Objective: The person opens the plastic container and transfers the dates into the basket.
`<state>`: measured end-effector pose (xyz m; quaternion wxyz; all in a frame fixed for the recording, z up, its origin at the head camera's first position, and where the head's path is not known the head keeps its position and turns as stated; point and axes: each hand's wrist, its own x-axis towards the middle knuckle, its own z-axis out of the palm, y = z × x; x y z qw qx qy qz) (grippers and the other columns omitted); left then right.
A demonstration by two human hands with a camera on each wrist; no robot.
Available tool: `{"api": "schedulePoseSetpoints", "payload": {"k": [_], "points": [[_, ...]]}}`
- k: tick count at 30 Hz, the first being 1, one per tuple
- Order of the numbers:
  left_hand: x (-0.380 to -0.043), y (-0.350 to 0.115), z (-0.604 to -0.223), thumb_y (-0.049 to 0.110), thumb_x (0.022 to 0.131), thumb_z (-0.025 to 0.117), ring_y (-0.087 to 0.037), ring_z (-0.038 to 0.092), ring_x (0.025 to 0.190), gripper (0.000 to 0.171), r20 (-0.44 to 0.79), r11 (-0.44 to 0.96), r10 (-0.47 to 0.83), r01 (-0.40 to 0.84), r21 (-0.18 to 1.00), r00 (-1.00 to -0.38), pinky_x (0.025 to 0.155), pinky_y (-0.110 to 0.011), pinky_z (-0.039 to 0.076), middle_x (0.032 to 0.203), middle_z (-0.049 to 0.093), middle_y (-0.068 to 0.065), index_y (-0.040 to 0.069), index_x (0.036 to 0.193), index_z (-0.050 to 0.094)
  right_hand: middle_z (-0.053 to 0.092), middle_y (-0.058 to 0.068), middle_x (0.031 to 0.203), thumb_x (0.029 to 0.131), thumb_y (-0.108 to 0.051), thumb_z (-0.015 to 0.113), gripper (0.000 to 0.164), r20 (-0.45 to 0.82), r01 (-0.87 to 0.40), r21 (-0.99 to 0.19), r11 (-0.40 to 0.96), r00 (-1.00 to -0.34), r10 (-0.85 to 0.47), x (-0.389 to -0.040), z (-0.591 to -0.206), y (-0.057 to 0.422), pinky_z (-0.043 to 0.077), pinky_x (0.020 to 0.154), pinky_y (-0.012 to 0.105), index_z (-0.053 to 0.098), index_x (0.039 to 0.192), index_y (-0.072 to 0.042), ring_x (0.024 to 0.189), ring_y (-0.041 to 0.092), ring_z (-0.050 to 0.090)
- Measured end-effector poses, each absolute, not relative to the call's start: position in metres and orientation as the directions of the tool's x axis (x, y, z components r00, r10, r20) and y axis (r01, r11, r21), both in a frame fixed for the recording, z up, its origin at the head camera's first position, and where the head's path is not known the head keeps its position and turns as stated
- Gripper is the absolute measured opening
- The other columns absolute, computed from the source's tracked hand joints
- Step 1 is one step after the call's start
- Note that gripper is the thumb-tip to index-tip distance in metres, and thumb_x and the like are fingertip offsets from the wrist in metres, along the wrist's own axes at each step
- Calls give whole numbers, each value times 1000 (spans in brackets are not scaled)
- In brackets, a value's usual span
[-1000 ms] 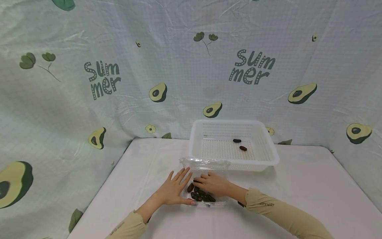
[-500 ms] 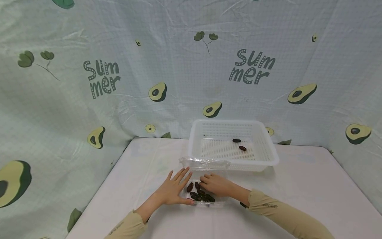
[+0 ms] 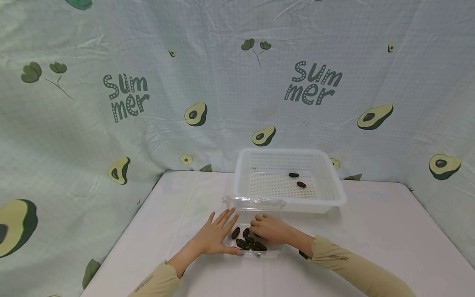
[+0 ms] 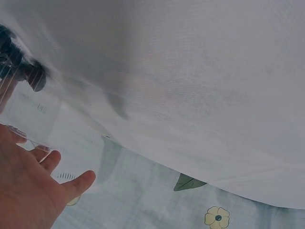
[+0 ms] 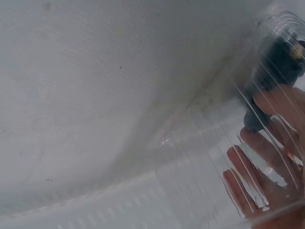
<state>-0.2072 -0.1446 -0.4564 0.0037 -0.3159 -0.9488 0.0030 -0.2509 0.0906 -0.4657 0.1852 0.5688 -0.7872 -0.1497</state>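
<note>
A clear plastic clamshell box [image 3: 272, 253] lies on the table with its lid folded back against a basket. Several dark brown dates [image 3: 243, 244] lie inside. My left hand [image 3: 215, 235] spreads its fingers along the box's left side, thumb at the front edge. It also shows at the corner of the left wrist view [image 4: 28, 186]. My right hand [image 3: 272, 229] reaches into the box from the right. Through the clear wall in the right wrist view, its thumb and index finger pinch a date [image 5: 255, 119]; the other fingers are bent.
Behind the box stands a white perforated plastic basket [image 3: 289, 202] with two dates [image 3: 301, 184] on its floor. A white-covered table [image 3: 389, 231] carries everything. A printed curtain [image 3: 222, 82] hangs behind and at both sides.
My right hand has drawn slightly to the right inside the box, uncovering more dates at the left. A few dates have shifted. My left hand has stayed in place.
</note>
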Motion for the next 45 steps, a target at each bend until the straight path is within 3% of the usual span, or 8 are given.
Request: {"api": "schedulePoseSetpoints", "payload": {"k": [6,14,21,29,45], "points": [[-206,-144,-455,74,72,44,-28,17,138,100,7,797,604,605,7,-797,103,-58,22,151,11,-9,11,144,15,58,-9,96,80,-29,63,24,80,-837,422,350,-349,-934,-245,-458,102,42,68,22,58,102,-23,83,8,49],[-206,-144,-454,78,71,40,-28,16,138,101,4,797,604,604,15,-797,103,-58,20,151,12,-10,11,144,17,55,-8,96,76,-32,67,33,195,-841,416,347,-290,-937,-238,-448,124,43,69,24,53,104,-21,83,10,48],[-207,-145,-454,77,71,41,-29,17,137,101,13,787,616,617,13,-787,103,-59,20,151,12,-12,10,144,17,53,-6,95,74,-29,69,35,245,-862,361,356,-281,-928,-232,-439,144,41,67,24,54,104,-18,81,11,44],[-208,-144,-456,74,72,43,-27,16,138,100,5,790,613,613,1,-790,103,-58,21,151,11,-10,11,144,15,51,-6,97,72,-24,71,38,258,-870,279,406,-339,-905,-226,-422,165,40,67,25,52,105,-18,84,10,43],[-209,-145,-457,80,71,34,-29,19,137,102,36,774,633,633,-21,-773,104,-56,20,150,14,-12,10,143,18,55,2,96,68,-19,73,37,364,-798,317,512,-396,-843,-246,-385,213,47,70,33,57,100,-12,87,18,51]]}}
